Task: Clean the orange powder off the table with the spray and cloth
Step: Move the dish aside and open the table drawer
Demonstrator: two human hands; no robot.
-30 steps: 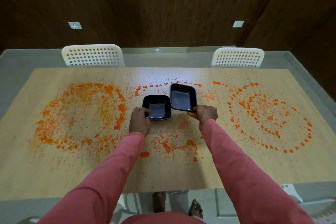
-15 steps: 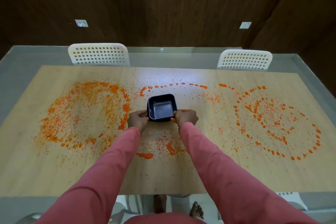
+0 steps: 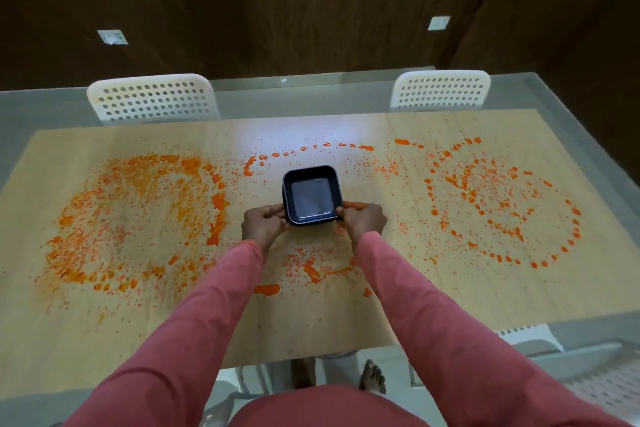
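Orange powder (image 3: 138, 218) lies scattered over the light wooden table (image 3: 104, 315) in a wide ring at the left, another ring (image 3: 502, 204) at the right and a smaller patch in the middle. Two black square trays (image 3: 311, 196) sit stacked one inside the other at the table's centre. My left hand (image 3: 265, 224) grips the stack's near left corner. My right hand (image 3: 362, 220) grips its near right corner. No spray bottle or cloth is in view.
Two white perforated chairs stand at the far side, one (image 3: 152, 99) at the left and one (image 3: 440, 88) at the right. Another white chair (image 3: 530, 340) pokes out under the near right edge. Dark wooden walls rise behind. My bare feet show below the table.
My right hand brought the second tray over and set it into the first, making one stack. Both hands now hold that stack at its near corners.
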